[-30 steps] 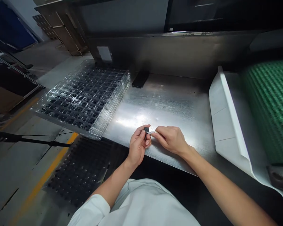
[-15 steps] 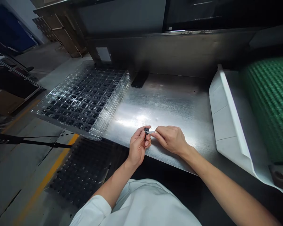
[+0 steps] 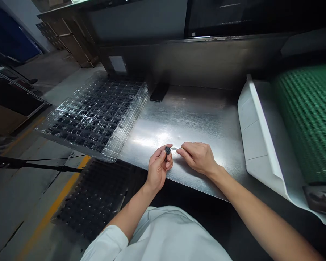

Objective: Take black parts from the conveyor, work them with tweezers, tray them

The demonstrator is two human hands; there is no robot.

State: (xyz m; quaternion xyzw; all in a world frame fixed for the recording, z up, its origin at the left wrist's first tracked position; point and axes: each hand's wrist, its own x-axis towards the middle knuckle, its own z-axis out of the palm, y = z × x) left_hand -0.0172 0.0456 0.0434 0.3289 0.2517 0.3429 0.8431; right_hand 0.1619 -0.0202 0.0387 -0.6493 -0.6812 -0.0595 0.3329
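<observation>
My left hand point(image 3: 159, 168) is closed, pinching a small round black part point(image 3: 167, 149) between thumb and fingertips just above the front of the steel table point(image 3: 195, 116). My right hand point(image 3: 197, 156) is closed on a thin silvery tool point(image 3: 176, 148) whose tip points left at the black part, a short gap away. Both hands hover near the table's front edge, close together.
A stack of clear plastic cell trays point(image 3: 97, 112) holding several dark parts lies at the left, overhanging the table. A dark tray point(image 3: 95, 197) sits lower, below the table edge. A black phone-like slab point(image 3: 159, 92) lies at the back. A white chute point(image 3: 260, 134) and green mesh belt point(image 3: 312, 119) stand right.
The right hand has drawn slightly right, so the tool tip now stands a little apart from the black part. The left hand has barely moved.
</observation>
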